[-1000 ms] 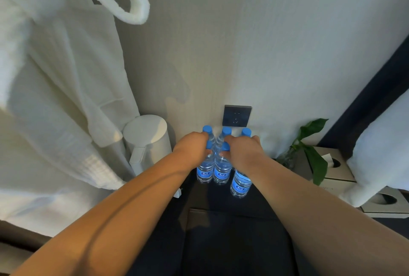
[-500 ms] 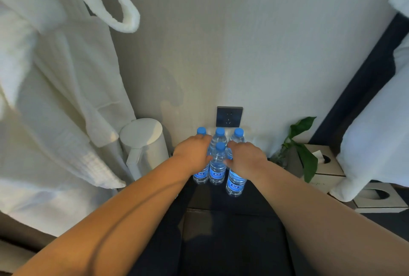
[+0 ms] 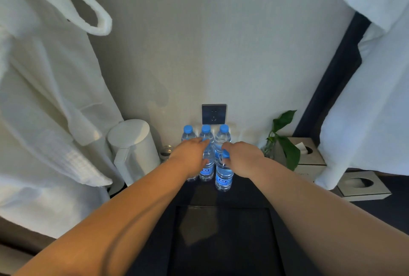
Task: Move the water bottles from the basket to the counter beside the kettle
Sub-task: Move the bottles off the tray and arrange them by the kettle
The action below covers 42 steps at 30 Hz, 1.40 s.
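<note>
Fingers (image 3: 230, 146) of my right hand (image 3: 243, 158), with the thumb, pinch the blue cap of the front right bottle (image 3: 223, 178), which stands upright on the dark counter (image 3: 243, 196). Left hand (image 3: 189, 156): fingers lie over the top of the front middle bottle (image 3: 207, 166), thumb at its side. Its cap is covered, so grip or mere touch: cannot tell.

Count of water bottles (image 3: 222, 138): five, all upright and packed close. Three form a back row at the wall with caps showing, and two stand in front. The lower part of the back left one is behind my left wrist.

Kettle (image 3: 132, 149): one, white, just left of the group on the same counter. Between it and my left hand is one small glassy object (image 3: 166, 151), too indistinct to identify.

Wall socket (image 3: 214, 113): one, above the back row. Plant (image 3: 285, 143): one, to the right, its vessel blurred. Tissue boxes (image 3: 309, 154): two, further right. A white robe (image 3: 44, 98) at left and a white cloth (image 3: 365, 98) at right are both cut off by the frame edge.
</note>
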{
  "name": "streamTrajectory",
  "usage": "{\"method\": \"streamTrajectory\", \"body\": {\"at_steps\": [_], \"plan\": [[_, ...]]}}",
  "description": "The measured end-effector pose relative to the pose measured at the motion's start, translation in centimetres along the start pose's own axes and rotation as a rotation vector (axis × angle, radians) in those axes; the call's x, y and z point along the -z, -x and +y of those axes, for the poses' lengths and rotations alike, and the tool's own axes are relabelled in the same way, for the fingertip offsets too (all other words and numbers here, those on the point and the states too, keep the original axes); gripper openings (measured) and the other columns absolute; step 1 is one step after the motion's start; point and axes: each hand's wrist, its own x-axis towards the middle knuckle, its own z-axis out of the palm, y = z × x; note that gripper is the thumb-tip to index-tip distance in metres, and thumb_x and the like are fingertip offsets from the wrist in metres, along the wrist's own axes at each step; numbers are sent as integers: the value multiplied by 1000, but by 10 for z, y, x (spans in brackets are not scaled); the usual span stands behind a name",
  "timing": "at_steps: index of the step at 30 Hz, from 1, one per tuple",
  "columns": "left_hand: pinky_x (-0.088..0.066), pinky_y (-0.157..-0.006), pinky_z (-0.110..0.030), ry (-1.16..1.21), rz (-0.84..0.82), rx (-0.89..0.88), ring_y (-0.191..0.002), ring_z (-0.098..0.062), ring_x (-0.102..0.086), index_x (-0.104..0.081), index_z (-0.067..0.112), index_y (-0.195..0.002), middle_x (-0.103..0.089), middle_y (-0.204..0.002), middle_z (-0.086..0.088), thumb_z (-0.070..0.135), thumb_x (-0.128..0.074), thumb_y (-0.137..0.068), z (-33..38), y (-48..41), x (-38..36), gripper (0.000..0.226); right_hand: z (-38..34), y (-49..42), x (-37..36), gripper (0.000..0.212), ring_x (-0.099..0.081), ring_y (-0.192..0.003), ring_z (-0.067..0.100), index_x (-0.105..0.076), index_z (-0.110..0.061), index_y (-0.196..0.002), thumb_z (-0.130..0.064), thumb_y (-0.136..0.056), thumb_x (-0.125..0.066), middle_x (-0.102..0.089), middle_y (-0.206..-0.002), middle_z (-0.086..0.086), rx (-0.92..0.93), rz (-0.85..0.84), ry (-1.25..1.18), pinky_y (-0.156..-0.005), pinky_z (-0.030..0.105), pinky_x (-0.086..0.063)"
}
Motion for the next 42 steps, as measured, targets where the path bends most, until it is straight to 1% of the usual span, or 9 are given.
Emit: {"method": "streamTrajectory", "body": {"at_steps": [4, 8, 13, 18, 23, 25, 31, 38, 42], "plan": [[-43, -113, -44, -15, 12, 18, -144, -31, -44, -35, 23, -160, -41, -163, -5, 39, -61, -100, 0, -1, -1, 68, -1, 1, 2, 24, -54, -83, 23, -54, -22, -128, -36, -108, -53, -48, -87, -3, 25, -2, 11, -63, 36, -40], [-46, -108, -45, -49, 23, 19, -143, -30, -45, -33, 25, -161, -41, -163, -4, 40, -59, -101, 1, 1, -2, 67, -4, 0, 2, 25, -53, -83, 22, -53, -17, -124, -37, -109, -55, -50, -89, -1, 16, 15, 28, -68, 38, -42], [-46, -107, -44, -48, 19, 22, -143, -29, -45, -36, 25, -160, -42, -162, -4, 37, -57, -102, 1, 1, 1, 62, -7, -4, 0, 19, -53, -82, 22, -54, -18, -121, -33, -109, -54, -42, -79, -5, 17, 23, 35, -67, 37, -42], [-46, -111, -46, -33, 4, 38, -146, -28, -42, -37, 28, -160, -40, -164, -3, 33, -56, -102, 2, 0, 4, 61, 1, -11, 3, 20, -57, -86, 24, -54, -19, -126, -22, -107, -58, -54, -92, 1, 25, 17, 33, -67, 37, -45], [-52, -103, -46, -49, 21, 46, -139, -27, -50, -46, 27, -153, -50, -156, -2, 28, -56, -101, 4, 2, 7, 53, 0, -19, 2, 25, -62, -94, 27, -54, -22, -131, -17, -107, -57, -64, -106, 6, 25, 25, 5, -74, 40, -53], [-54, -100, -46, -60, 22, 50, -136, -27, -52, -49, 27, -150, -53, -153, -2, 27, -55, -101, 4, 2, 8, 50, -1, -23, 1, 27, -62, -94, 26, -54, -23, -132, -15, -106, -56, -66, -110, 6, 27, 40, 1, -72, 38, -49], [-57, -93, -45, -89, 40, 34, -126, -26, -59, -55, 27, -143, -61, -143, -1, 26, -55, -100, 3, 2, 11, 43, 2, -30, -2, 29, -56, -89, 23, -55, -23, -133, -16, -105, -55, -64, -107, 5, 10, 74, -27, -72, 36, -44], [-57, -91, -42, -89, 62, 17, -127, -26, -59, -54, 28, -144, -60, -143, 0, 28, -55, -101, 2, 2, 9, 44, 0, -33, -2, 33, -55, -86, 23, -55, -23, -129, -11, -99, -57, -62, -103, 3, 25, 78, -34, -72, 35, -45], [-56, -91, -42, -91, 71, 18, -127, -26, -59, -54, 28, -144, -60, -144, 0, 28, -55, -100, 2, 2, 8, 44, 0, -33, -2, 32, -55, -85, 24, -55, -22, -129, -10, -99, -56, -54, -96, 0, 35, 78, -31, -71, 36, -44]]}}
